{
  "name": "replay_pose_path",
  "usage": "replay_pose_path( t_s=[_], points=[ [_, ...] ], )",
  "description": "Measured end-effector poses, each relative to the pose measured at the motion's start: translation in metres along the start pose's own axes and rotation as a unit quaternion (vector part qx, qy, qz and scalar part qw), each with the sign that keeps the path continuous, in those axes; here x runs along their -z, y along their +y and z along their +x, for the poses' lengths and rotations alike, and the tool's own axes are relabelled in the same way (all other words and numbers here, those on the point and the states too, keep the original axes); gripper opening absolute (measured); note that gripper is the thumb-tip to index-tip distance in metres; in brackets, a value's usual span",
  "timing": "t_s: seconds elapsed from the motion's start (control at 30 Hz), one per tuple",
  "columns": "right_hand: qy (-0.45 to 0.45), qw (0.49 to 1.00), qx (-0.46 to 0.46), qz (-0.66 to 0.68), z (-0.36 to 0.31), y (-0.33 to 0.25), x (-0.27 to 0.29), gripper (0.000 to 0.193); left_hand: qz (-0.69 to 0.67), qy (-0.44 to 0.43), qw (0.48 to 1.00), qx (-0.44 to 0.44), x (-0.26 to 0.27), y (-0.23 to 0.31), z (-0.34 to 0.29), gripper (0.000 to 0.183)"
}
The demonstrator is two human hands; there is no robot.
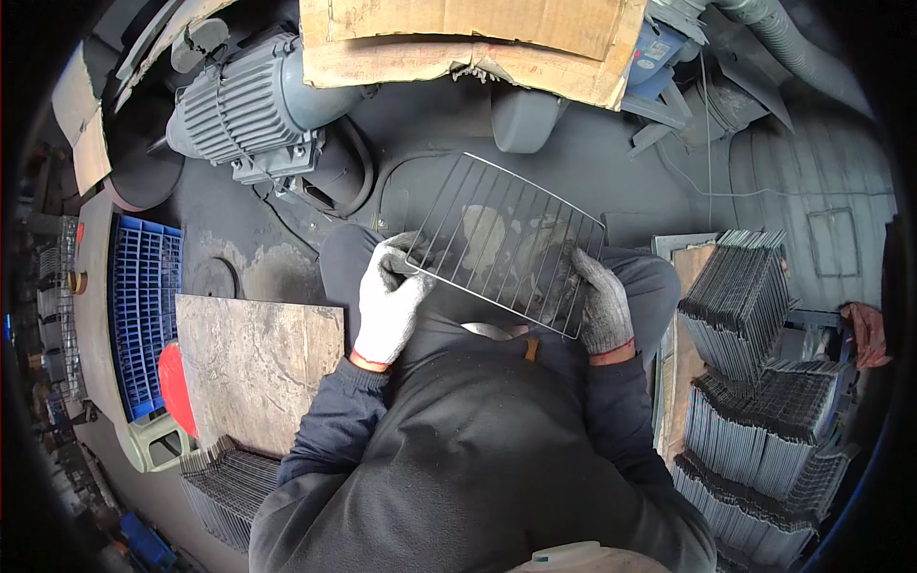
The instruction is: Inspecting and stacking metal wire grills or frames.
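Between my two gloved hands, a wire rack point(506, 250) of thin parallel metal rods hangs tilted above my lap. My left hand point(393, 291), in a pale knit glove with a red cuff edge, pinches the rack's near left corner. On the other end, my right hand point(604, 304), in a greyer, dirtier glove, has its fingers closed round the side wire. Part of the right thumb and fingers is hidden by the rods and dark grime.
Several stacks of similar wire racks point(735, 296) stand at the right, with another stack point(227, 489) at the lower left. A wooden board point(260, 368) lies left of me, near a blue plastic crate point(148, 310). Ahead are a grey motor point(239, 105) and torn cardboard point(468, 48).
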State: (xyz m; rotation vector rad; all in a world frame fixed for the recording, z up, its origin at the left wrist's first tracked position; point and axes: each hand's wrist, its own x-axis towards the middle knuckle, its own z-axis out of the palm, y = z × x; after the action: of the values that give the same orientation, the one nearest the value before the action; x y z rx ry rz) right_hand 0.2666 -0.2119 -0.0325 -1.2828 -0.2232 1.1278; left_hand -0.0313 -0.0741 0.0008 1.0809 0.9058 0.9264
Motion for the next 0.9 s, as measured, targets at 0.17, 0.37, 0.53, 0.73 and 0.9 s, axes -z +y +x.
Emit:
replay_pose_path(
  t_s=[0.17, 0.37, 0.53, 0.73, 0.9],
  points=[
    [-0.04, 0.996, -0.078, 0.036, -0.032, -0.056, -0.033, 0.031, -0.001, -0.034, 0.999, 0.025, 0.008, -0.016, 0.004, 0.038],
    [-0.025, 0.988, 0.138, -0.066, -0.079, -0.106, 0.007, 0.03, 0.05, -0.142, 0.987, 0.046, -0.018, -0.03, -0.006, 0.052],
    [0.123, 0.841, 0.513, -0.121, -0.147, -0.181, 0.059, 0.017, -0.009, -0.176, 0.978, 0.111, -0.037, -0.051, 0.012, 0.052],
    [0.423, 0.611, 0.569, -0.352, -0.166, -0.223, 0.13, 0.032, 0.012, -0.163, 0.97, 0.178, -0.049, -0.127, 0.058, 0.034],
    [0.416, 0.326, 0.477, -0.702, -0.164, -0.231, 0.18, 0.059, 0.063, -0.106, 0.953, 0.275, -0.005, -0.208, 0.071, 0.032]
  ],
)
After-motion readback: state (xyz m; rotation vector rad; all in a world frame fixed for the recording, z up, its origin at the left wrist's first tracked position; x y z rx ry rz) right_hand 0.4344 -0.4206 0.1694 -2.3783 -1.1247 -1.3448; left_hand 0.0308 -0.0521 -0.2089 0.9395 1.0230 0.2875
